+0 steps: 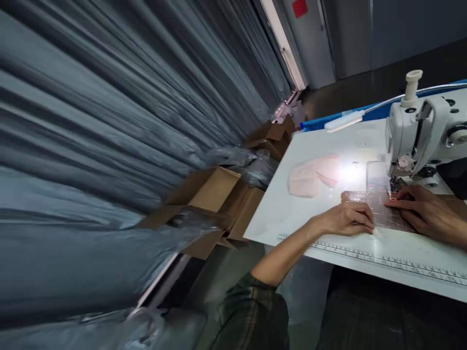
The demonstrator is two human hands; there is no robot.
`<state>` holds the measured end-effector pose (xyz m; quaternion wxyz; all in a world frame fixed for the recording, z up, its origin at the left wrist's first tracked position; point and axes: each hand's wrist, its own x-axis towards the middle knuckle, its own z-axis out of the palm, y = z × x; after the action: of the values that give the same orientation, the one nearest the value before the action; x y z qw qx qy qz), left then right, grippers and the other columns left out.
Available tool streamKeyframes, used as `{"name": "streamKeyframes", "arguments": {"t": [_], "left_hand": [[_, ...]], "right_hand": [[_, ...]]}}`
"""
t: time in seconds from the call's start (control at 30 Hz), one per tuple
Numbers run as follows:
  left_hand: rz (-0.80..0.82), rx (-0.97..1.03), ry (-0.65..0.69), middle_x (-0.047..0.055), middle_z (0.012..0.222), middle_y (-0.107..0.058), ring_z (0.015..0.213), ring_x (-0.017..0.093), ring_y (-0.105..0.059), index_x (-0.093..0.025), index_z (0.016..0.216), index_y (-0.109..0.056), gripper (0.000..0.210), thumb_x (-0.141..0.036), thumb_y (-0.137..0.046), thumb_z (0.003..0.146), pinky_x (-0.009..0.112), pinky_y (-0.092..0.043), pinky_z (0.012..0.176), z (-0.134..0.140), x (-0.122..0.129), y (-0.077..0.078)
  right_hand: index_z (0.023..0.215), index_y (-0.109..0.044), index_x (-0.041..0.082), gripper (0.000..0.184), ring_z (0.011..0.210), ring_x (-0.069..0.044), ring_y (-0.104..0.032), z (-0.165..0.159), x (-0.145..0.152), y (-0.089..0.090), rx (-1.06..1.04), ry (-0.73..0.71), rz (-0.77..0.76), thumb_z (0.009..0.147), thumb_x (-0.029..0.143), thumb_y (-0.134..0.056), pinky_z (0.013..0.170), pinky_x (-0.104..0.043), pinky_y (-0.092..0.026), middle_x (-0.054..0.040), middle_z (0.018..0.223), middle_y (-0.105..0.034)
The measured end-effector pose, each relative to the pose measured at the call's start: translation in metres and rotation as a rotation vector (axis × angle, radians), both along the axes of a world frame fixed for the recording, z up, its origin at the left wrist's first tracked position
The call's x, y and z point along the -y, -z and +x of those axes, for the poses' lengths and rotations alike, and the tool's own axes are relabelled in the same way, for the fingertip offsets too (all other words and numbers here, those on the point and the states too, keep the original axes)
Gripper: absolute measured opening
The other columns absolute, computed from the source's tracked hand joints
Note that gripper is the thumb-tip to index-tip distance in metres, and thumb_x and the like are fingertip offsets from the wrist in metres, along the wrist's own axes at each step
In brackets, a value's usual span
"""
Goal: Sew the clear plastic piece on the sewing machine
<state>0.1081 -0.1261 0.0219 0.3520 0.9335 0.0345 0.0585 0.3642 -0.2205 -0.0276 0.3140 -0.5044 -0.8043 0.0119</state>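
Note:
A white sewing machine [408,131] stands at the right, its needle area lit by a bright lamp spot. Beneath and in front of its presser foot [394,183] lies a thin, shiny, brownish see-through sheet [386,214]; whether it is fabric or film I cannot tell. My left hand [352,218] is closed, fingertips pinching the sheet's near left edge. On the sheet's right side, close to the presser foot, my right hand [426,211] rests with fingers stretched out, the index fingertip pressing on it. Pale pink cut pieces [308,177] lie left of the machine.
A printed ruler scale [365,253] runs along the near edge of the white table [277,221]. A white lamp head [344,120] reaches over the table's back. Open cardboard boxes [215,189] with clear plastic stand left, beside a grey curtain [109,107].

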Motion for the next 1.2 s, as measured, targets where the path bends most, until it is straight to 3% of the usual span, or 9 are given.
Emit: {"name": "streamKeyframes", "arguments": {"t": [0.17,0.3,0.4,0.5,0.6,0.8,0.97,1.2], "left_hand": [[0.079,0.046,-0.047,0.011,0.100,-0.074,0.096,0.015,-0.070,-0.011,0.098,-0.071,0.015,-0.020,-0.059,0.098,0.028,-0.060,0.089,0.005,0.002,0.006],[0.341,0.077,-0.223,0.012,0.099,-0.073,0.096,0.018,-0.070,-0.012,0.099,-0.066,0.023,-0.018,-0.044,0.101,0.038,-0.061,0.087,0.004,-0.006,0.010],[0.451,0.048,-0.174,0.010,0.095,-0.074,0.095,0.020,-0.070,-0.015,0.105,-0.067,0.025,-0.019,-0.042,0.100,0.042,-0.059,0.086,0.001,-0.011,0.015],[0.447,0.124,-0.033,0.009,0.089,-0.073,0.087,0.020,-0.070,-0.016,0.114,-0.067,0.025,-0.025,-0.047,0.100,0.038,-0.058,0.080,-0.001,-0.010,0.023],[0.438,0.272,0.042,0.009,0.088,-0.073,0.083,0.019,-0.069,-0.019,0.107,-0.069,0.019,-0.024,-0.053,0.097,0.035,-0.057,0.074,-0.001,-0.004,0.030],[0.437,0.255,0.044,0.012,0.107,-0.074,0.091,0.020,-0.071,-0.019,0.091,-0.065,0.011,-0.021,-0.054,0.091,0.040,-0.061,0.081,-0.002,0.008,0.036],[0.420,0.206,-0.056,0.013,0.114,-0.074,0.106,0.022,-0.071,-0.018,0.084,-0.063,0.014,-0.019,-0.049,0.086,0.046,-0.061,0.094,0.001,0.011,0.035],[0.394,0.130,-0.054,0.010,0.122,-0.072,0.118,0.023,-0.066,-0.020,0.101,-0.068,0.019,-0.026,-0.053,0.092,0.053,-0.044,0.114,0.003,0.011,0.027]], "right_hand": [[0.104,-0.080,0.033,0.038,0.080,-0.028,-0.066,0.000,-0.007,0.017,-0.042,-0.034,0.125,0.096,0.034,-0.044,0.068,-0.046,-0.058,-0.0117,0.092,-0.067],[0.100,-0.082,0.029,0.039,0.082,-0.028,-0.066,-0.002,-0.005,0.009,-0.043,-0.021,0.124,0.096,0.034,-0.043,0.070,-0.047,-0.058,-0.0136,0.093,-0.067],[0.103,-0.081,0.027,0.039,0.089,-0.028,-0.065,-0.003,-0.002,-0.003,-0.013,-0.023,-0.002,0.096,0.030,-0.044,0.077,-0.046,-0.058,-0.0143,0.097,-0.067],[0.111,-0.079,0.027,0.037,0.095,-0.027,-0.064,-0.004,0.001,-0.011,-0.001,0.006,-0.104,0.093,0.027,-0.047,0.083,-0.047,-0.057,-0.0126,0.102,-0.068],[0.114,-0.078,0.028,0.039,0.098,-0.026,-0.063,-0.005,0.003,-0.016,0.005,0.012,-0.155,0.091,0.023,-0.047,0.085,-0.046,-0.056,-0.0117,0.105,-0.068],[0.114,-0.077,0.030,0.037,0.098,-0.026,-0.060,-0.007,0.007,-0.022,0.025,0.010,-0.179,0.092,0.024,-0.048,0.086,-0.045,-0.054,-0.0098,0.107,-0.067],[0.122,-0.073,0.030,0.039,0.100,-0.027,-0.059,-0.010,0.006,-0.019,0.099,0.036,-0.167,0.096,0.030,-0.045,0.088,-0.046,-0.052,-0.0107,0.107,-0.066],[0.125,-0.070,0.023,0.042,0.099,-0.028,-0.059,-0.012,0.005,-0.015,0.157,0.094,-0.146,0.098,0.035,-0.039,0.088,-0.047,-0.053,-0.0132,0.108,-0.065]]}}
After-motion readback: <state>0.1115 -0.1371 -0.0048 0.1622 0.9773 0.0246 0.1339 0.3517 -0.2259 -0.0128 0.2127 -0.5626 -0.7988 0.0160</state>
